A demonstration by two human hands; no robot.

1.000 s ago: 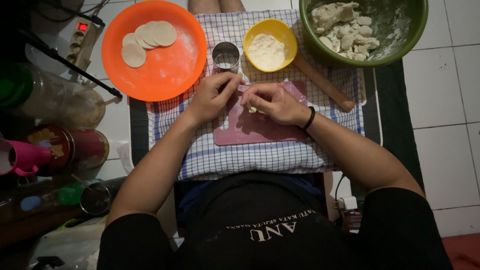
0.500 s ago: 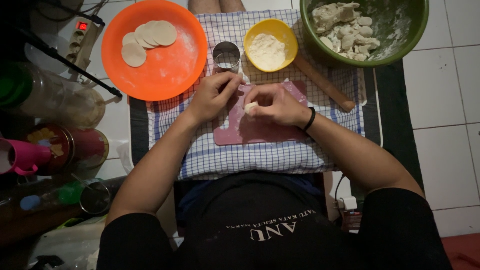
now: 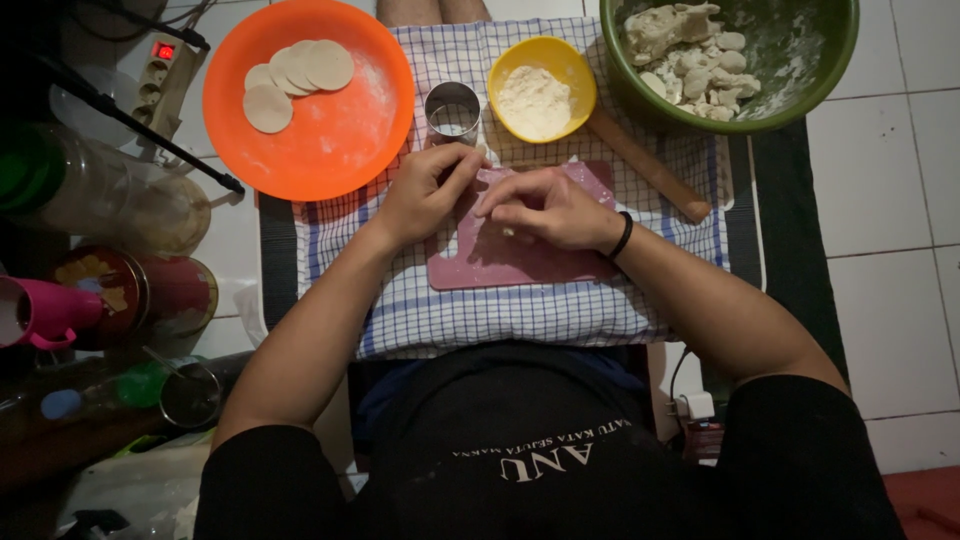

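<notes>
My left hand [image 3: 425,195] and my right hand [image 3: 550,210], which wears a black wristband, meet over a pink cutting board [image 3: 520,265]. Their fingertips close together on a small piece of pale dough [image 3: 508,232]. Most of the dough is hidden under the right fingers. A round metal cutter ring [image 3: 452,110] stands just beyond my left hand. Past my right hand sits a yellow bowl of flour [image 3: 540,85], and a wooden rolling pin [image 3: 650,168] lies at an angle.
A blue checked cloth [image 3: 480,315] lies under the board. An orange plate [image 3: 320,130] holds several flat dough rounds [image 3: 298,72]. A green bowl [image 3: 800,85] at the far right holds dough lumps. Jars, a pink cup [image 3: 45,312] and a power strip [image 3: 160,75] crowd the left.
My hands have drawn closer together on the board. The dough piece that showed between the fingers is now mostly covered by my right hand.
</notes>
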